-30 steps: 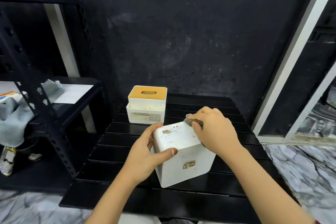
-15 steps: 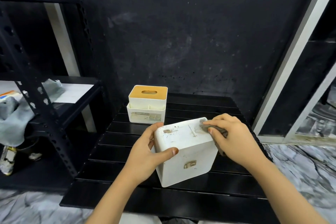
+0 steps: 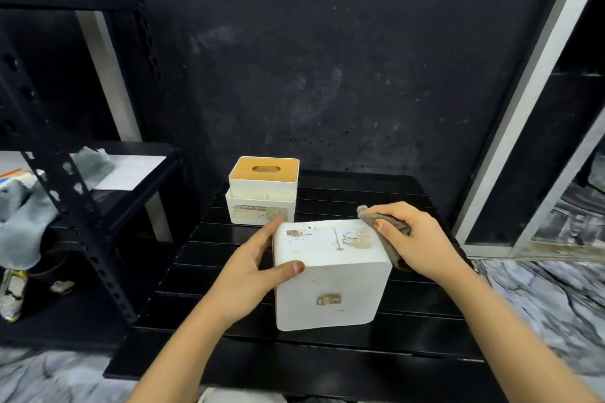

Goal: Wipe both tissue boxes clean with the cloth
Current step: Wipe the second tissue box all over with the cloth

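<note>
A white tissue box (image 3: pixel 330 275) lies on its side on the black slatted table (image 3: pixel 294 366), brown smudges on its upward face. My left hand (image 3: pixel 252 275) grips its left side, thumb across the front corner. My right hand (image 3: pixel 415 239) holds a grey-brown cloth (image 3: pixel 389 229) bunched against the box's upper right edge. Behind, a second white tissue box (image 3: pixel 263 191) with a wooden lid stands upright, untouched.
A black metal rack (image 3: pixel 85 206) stands to the left, with grey rags (image 3: pixel 19 222) and paper on its shelf. A dark wall is close behind the table. A white door frame (image 3: pixel 523 101) rises at the right. The floor is marbled.
My right hand has drawn the cloth from the middle of the box's top face to its right edge, uncovering the smudges. The left hand and the box stayed put.
</note>
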The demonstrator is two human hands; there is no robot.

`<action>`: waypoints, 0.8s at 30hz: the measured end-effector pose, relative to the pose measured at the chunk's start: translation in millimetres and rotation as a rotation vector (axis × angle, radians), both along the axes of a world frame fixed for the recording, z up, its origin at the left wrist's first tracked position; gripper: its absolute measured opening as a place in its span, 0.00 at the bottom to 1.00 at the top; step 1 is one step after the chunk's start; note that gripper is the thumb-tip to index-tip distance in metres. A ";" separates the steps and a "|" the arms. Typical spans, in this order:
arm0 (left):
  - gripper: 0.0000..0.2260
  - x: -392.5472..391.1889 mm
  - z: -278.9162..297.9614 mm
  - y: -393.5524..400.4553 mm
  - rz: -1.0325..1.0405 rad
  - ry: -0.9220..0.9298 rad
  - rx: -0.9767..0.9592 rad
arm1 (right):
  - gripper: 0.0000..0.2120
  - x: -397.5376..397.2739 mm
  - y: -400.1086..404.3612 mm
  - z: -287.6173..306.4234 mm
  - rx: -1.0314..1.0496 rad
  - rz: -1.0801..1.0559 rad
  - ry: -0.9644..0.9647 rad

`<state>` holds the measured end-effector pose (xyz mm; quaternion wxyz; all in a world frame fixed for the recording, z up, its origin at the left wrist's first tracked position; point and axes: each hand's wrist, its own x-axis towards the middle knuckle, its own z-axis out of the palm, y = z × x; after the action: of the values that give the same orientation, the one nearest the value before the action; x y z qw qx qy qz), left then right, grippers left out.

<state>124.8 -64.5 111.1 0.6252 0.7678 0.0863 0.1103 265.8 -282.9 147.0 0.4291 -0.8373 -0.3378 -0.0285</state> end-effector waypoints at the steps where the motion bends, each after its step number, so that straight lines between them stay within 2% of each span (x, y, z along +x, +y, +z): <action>1: 0.30 0.2 0.2 -0.7 0.046 -0.018 0.015 | 0.15 -3.8 -2.8 -0.7 0.013 -0.006 -0.008; 3: 0.21 0.9 -0.9 -5.2 0.208 -0.067 0.040 | 0.16 -13.4 -6.4 -1.6 0.039 -0.010 -0.012; 5: 0.17 2.8 -3.1 -11.6 0.332 -0.067 0.031 | 0.16 -24.2 -6.6 -3.9 0.065 0.004 -0.011; 9: 0.24 7.9 -0.9 -17.6 0.359 -0.024 -0.049 | 0.15 -44.7 -3.6 -7.7 0.074 0.027 -0.050; 11: 0.31 9.2 0.7 -16.2 0.336 -0.007 -0.029 | 0.14 -50.5 -4.0 -6.7 0.051 0.048 -0.080; 13: 0.33 9.8 1.2 -13.2 0.307 -0.002 -0.025 | 0.13 -52.8 -3.1 -2.8 0.005 0.067 -0.099; 20: 0.34 13.8 -1.0 -5.0 0.231 0.021 -0.054 | 0.11 -35.1 27.3 16.1 -0.163 0.116 -0.070; 24: 0.28 15.0 0.2 -4.8 0.260 -0.006 -0.073 | 0.11 -30.4 35.4 18.2 -0.160 0.137 -0.038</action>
<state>139.8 -69.3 111.3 0.6333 0.7266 0.1873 0.1893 235.4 -247.5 165.2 0.3552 -0.8432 -0.4035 0.0123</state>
